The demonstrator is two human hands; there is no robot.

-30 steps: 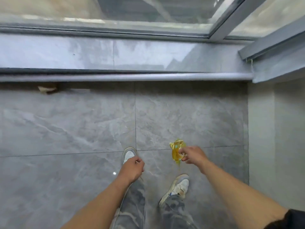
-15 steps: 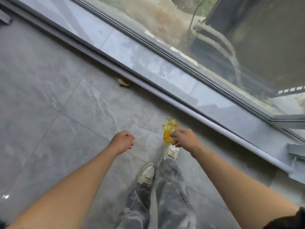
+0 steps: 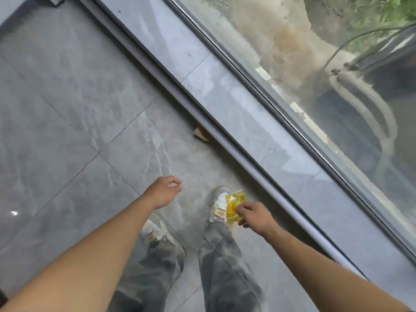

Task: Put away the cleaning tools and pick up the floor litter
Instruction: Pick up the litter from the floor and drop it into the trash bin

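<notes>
One wrapper (image 3: 233,207) is being pinched in the right hand (image 3: 254,216), above the right shoe (image 3: 219,202). The left hand (image 3: 164,191) is hanging loosely curled, holding nothing. One tan scrap (image 3: 202,134) is lying on the floor (image 3: 67,109) ahead, tucked against the sill (image 3: 225,102). Advisably, the right hand is clamping the wrapper firmly while the free left hand is taking the scrap. The sill edge is bounding the right side; open floor is lying to the left.
</notes>
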